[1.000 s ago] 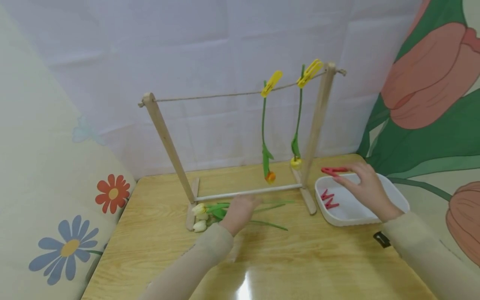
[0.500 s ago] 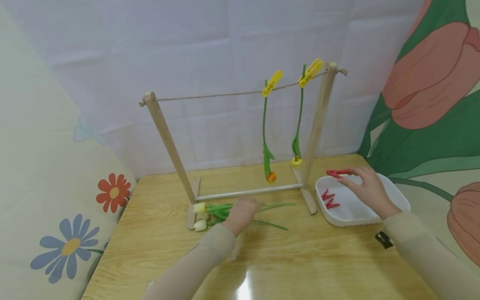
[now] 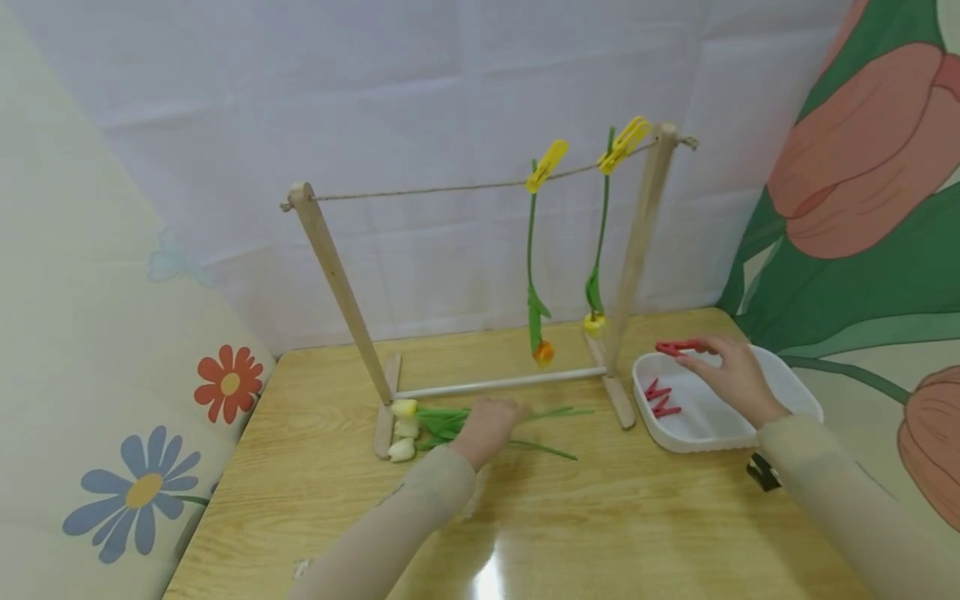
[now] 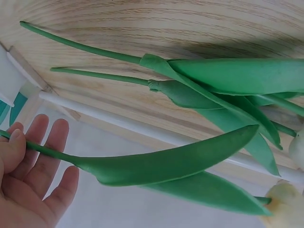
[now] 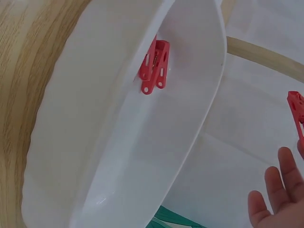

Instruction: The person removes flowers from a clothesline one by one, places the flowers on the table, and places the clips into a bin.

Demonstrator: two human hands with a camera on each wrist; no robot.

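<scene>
My left hand (image 3: 489, 429) pinches the stem of a pale yellow tulip (image 4: 166, 164) between thumb and fingertips, low over the table. Two whitish tulips (image 3: 402, 451) lie beneath it, their stems pointing right. Over the white tub my right hand (image 3: 733, 379) pinches a red clothespin (image 3: 677, 347); the right wrist view shows only part of it at the edge. Two more red clothespins (image 5: 155, 66) lie inside the tub's left end. On the rope (image 3: 427, 192), yellow clothespins (image 3: 624, 146) hold an orange tulip (image 3: 543, 352) and a yellow tulip (image 3: 594, 324) head down.
The rope runs between two wooden posts (image 3: 341, 287), joined low down by a white rod (image 3: 498, 384). At the right stands the white tub (image 3: 806, 408), with a small black object (image 3: 763, 472) by my right sleeve. A white cloth (image 3: 360, 108) hangs behind the table (image 3: 570, 533).
My right hand has shifted slightly right with the red clothespin. My left hand, with the pale yellow tulip, has risen and moved right a little. The hanging tulips stay in place.
</scene>
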